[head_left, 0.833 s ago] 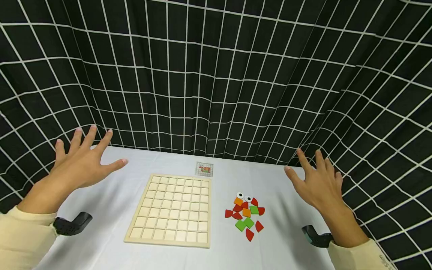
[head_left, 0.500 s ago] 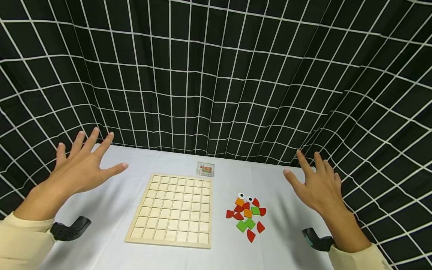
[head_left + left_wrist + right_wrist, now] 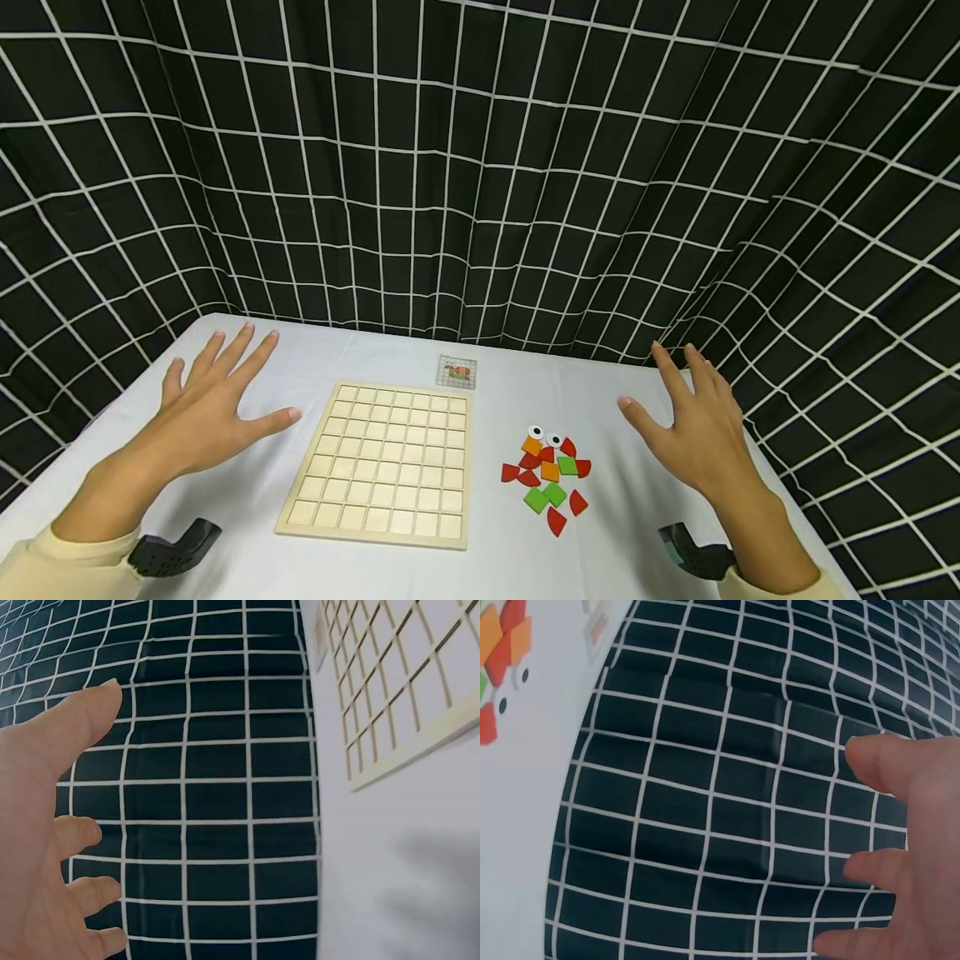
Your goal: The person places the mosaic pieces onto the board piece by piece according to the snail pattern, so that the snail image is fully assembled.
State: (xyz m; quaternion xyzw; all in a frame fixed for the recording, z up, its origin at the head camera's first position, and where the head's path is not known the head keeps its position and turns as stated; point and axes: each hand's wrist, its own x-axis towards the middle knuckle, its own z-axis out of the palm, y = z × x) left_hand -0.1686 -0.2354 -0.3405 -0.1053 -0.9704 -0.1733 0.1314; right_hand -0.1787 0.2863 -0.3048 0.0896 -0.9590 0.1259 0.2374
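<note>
My left hand (image 3: 206,417) hovers with spread fingers to the left of a pale wooden grid board (image 3: 382,462), holding nothing. On the other side, my right hand (image 3: 697,429) is held in the air, fingers apart and nothing in its grasp. Between the board and that hand lies a loose group of flat pieces: red quarter-round pieces (image 3: 556,522), green squares (image 3: 536,500), orange squares (image 3: 550,472) and two white eye discs (image 3: 535,432). Behind the board's far right corner rests a small picture card (image 3: 457,372) with a gridded coloured figure. The board's cells hold no pieces.
A white cloth covers the table (image 3: 525,575). Black curtains with white grid lines (image 3: 420,192) stand around its back and sides. Black wrist devices (image 3: 176,550) are strapped on both forearms.
Both hands have moved inward, the left one to the right and lower in the view, the right one slightly left. The board, pieces and card lie as before.
</note>
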